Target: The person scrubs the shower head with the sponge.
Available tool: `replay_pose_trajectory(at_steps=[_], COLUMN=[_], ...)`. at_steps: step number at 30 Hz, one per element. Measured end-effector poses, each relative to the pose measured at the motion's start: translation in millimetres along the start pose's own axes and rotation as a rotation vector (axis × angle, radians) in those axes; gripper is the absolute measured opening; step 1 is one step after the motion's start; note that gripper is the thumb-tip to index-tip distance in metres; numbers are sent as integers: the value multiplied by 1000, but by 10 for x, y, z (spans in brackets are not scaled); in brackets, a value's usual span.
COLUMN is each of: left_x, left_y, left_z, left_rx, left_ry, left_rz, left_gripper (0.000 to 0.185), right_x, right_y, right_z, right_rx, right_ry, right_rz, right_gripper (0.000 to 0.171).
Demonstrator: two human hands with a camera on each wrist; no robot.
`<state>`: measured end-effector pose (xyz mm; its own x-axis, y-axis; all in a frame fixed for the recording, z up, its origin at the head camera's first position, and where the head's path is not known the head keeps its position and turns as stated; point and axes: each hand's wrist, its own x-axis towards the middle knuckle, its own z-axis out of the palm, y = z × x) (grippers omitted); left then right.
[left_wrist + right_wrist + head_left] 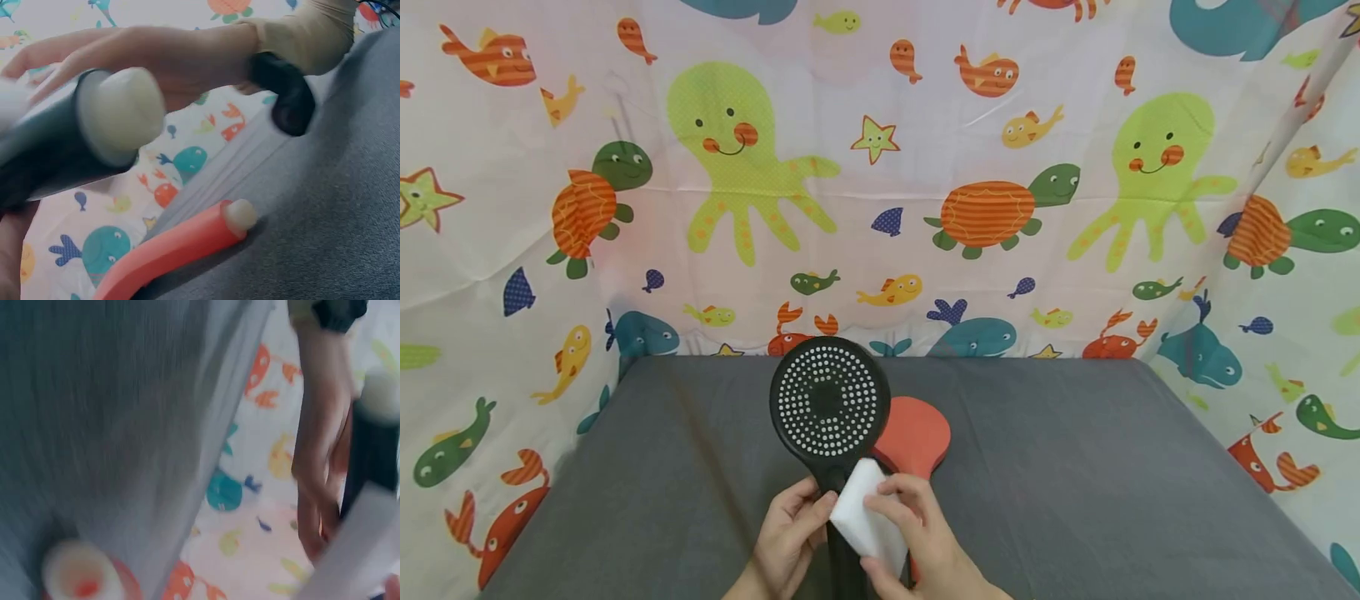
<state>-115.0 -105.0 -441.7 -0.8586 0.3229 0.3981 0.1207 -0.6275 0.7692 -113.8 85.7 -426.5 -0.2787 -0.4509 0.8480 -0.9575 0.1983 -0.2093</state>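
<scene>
Left hand (786, 533) wraps the black shower head's (829, 404) handle, head upright, long axis pointing away from the person, nozzle face toward the camera; right hand (917, 533) pinches a white sponge (868, 512) against the neck, just below the face; a red shower head (913, 433) lies on the grey table (1075, 467) directly behind, touching nothing I can see.

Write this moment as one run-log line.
left hand: grips black shower head handle | right hand: holds white sponge on handle | red shower head: on table
</scene>
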Motion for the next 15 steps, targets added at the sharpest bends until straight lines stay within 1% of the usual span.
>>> replay_pose_trajectory(at_steps=[2, 4, 6, 7, 9, 11, 12, 13, 15], left_x=[8, 18, 28, 30, 28, 14, 5, -4, -18], left_y=[33, 58, 73, 78, 75, 59, 44, 24, -20], left_z=[-8, -19, -25, -24, -15, 6, 14, 20, 29], left_rx=[4, -5, 8, 20, 47, 90, 102, 112, 116], left_ry=[47, 81, 117, 139, 164, 180, 171, 150, 92], left_rz=[4, 17, 32, 35, 36, 18, 11, 10, 10], left_gripper=[32, 32, 33, 33, 32, 31, 31, 31, 32], right_x=[-66, -139, -194, -205, -205, -156, -117, -75, 14], right_y=[-11, -16, -25, -24, -42, -62, -67, -67, -53], right_z=[12, 6, -20, -39, -68, -83, -83, -79, -62], right_rx=[81, 163, 228, 238, 238, 192, 162, 134, 105], right_ry=[-65, -135, -192, -216, -243, -225, -200, -165, -66], right_rz=[38, 65, 114, 137, 201, 258, 273, 285, 275], right_gripper=[40, 45, 50, 52, 48, 45, 45, 46, 48])
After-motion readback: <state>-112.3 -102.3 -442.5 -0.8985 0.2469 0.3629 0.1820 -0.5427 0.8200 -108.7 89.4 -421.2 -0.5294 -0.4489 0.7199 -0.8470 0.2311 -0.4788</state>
